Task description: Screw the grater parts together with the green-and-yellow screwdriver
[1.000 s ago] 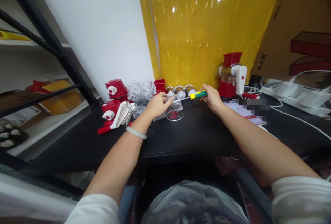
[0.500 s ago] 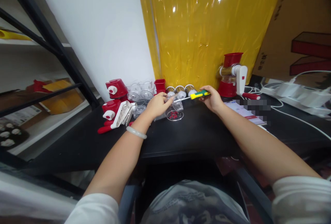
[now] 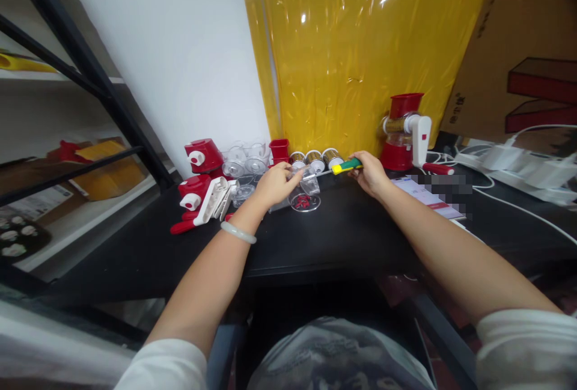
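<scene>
My left hand [image 3: 276,184] is closed on a clear plastic part [image 3: 310,181] held a little above the black table. In my right hand [image 3: 370,175] is a screwdriver [image 3: 347,166] with a green and yellow handle, lying nearly level. Its metal shaft points left at the clear part; whether the tip touches it I cannot tell. Just below the clear part sits a round clear dish [image 3: 305,202] with small red pieces in it. Three metal grater drums [image 3: 314,160] with white ends lie behind my hands.
Red housings [image 3: 202,155], white crank handles [image 3: 211,201] and clear plastic parts [image 3: 246,158] crowd the table's left side. An assembled rotary grater [image 3: 403,131] stands back right, near a phone [image 3: 424,196], white cables and a power strip [image 3: 532,164]. Yellow wrapping [image 3: 360,47] rises behind.
My right hand still grips the screwdriver, whose handle has turned slightly and shows more green. My left hand and the clear part have hardly moved.
</scene>
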A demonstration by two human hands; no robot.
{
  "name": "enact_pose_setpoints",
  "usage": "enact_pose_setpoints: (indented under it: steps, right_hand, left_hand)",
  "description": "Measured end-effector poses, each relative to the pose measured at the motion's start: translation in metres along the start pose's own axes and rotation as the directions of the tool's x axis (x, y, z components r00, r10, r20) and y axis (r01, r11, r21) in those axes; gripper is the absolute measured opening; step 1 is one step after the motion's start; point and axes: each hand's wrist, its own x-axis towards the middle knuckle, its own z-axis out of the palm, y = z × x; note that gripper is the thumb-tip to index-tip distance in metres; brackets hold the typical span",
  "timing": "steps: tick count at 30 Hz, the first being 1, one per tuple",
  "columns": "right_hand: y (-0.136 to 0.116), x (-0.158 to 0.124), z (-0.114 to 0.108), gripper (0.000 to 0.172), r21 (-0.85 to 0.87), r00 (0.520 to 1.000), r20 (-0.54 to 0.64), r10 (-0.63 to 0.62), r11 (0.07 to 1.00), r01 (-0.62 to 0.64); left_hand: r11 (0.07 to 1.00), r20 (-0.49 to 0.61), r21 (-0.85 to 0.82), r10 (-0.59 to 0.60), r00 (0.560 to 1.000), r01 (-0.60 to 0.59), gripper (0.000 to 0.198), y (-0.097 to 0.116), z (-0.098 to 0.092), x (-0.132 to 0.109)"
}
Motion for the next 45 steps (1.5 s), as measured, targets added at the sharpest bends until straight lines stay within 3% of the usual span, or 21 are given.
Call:
enact_pose_setpoints:
  steps: [11,19,28,45]
  right_hand:
    - [-0.0008,-0.0021,-0.0017,0.013,0.135,0.997,0.083,-0.008,0.991,-0.004]
    - [0.0041,0.002,-0.0032,0.04,-0.056,0.996,0.072,-0.062,0.996,0.066]
    - [0.0018,-0.001,0.0,0.024,0.024,0.999,0.046,-0.017,1.0,0.016]
    - [0.0016,-0.0036,0.0003,0.024,0.127,0.996,0.064,-0.061,0.991,0.053]
  left_hand:
    - [1.0,0.002,0.003,0.007,1.0,-0.007,0.058,0.0006,-0.0006,0.0001]
    - [1.0,0.004,-0.003,0.007,1.0,-0.007,0.054,0.0007,-0.001,0.0001]
    - [1.0,0.011,-0.006,-0.014,1.0,0.014,0.055,0.0014,-0.0027,-0.0021]
    - [1.0,0.026,0.01,-0.022,0.999,0.022,0.056,0.0037,-0.0048,-0.0034]
